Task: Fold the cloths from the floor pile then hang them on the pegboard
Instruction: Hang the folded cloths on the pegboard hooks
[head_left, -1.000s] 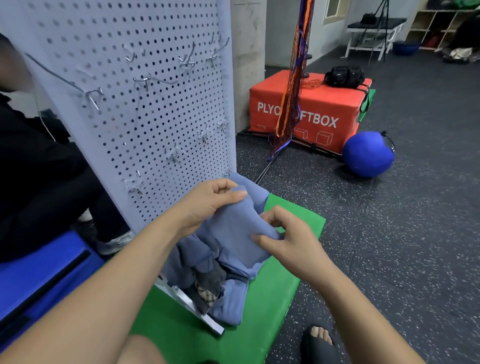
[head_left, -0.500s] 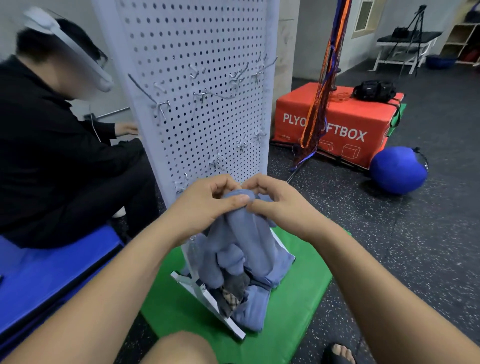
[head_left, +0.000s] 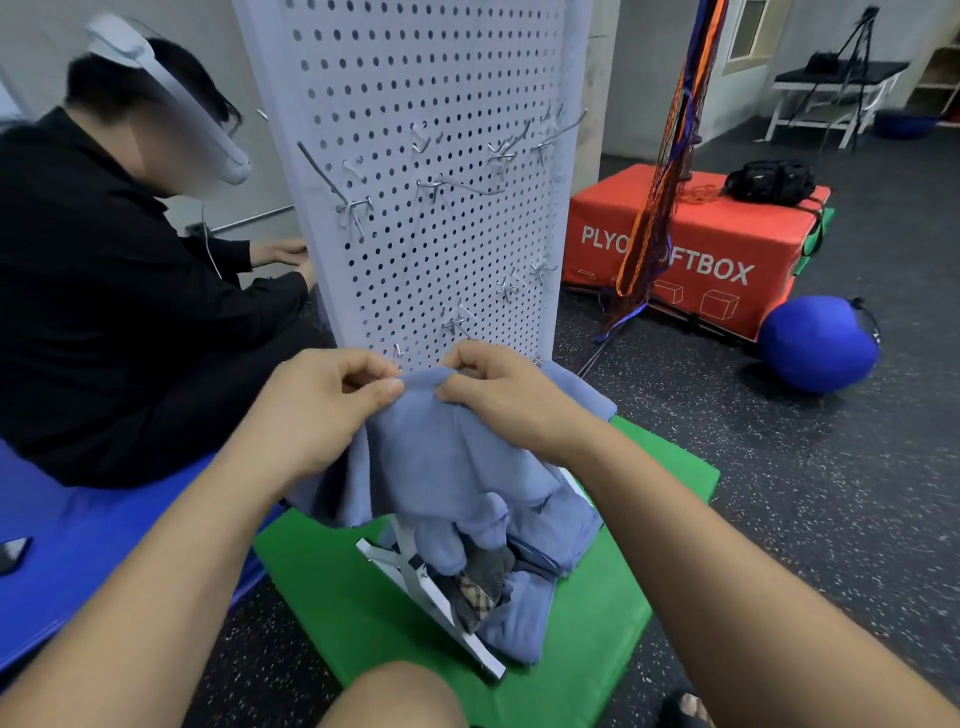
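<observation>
Where all of it stands, floor (head_left: 779, 493): dark speckled rubber under the mats.
Pegboard (head_left: 441, 78): white, upright, straight ahead, its foot on the green mat (head_left: 337, 597).
Other person (head_left: 104, 270): in black, seated left of the pegboard on a blue mat (head_left: 78, 545).
Red box (head_left: 727, 244): right of the pegboard, marked PLYO SOFTBOX, a black bag (head_left: 769, 179) on top.
Blue ball (head_left: 818, 345): on the floor just beside the red box.
Cloth (head_left: 441, 457): blue, held up before the pegboard's lower part, hanging over the pile.
Pile (head_left: 514, 618): blue and checked cloths bunched on the green mat at the pegboard's foot.
Left hand (head_left: 322, 405): thumb and fingers pinch the cloth's top edge.
Right hand (head_left: 504, 395): pinches the same edge, just beside the left hand, the 2 not touching.
Hooks (head_left: 353, 208): metal, scattered over the pegboard.
</observation>
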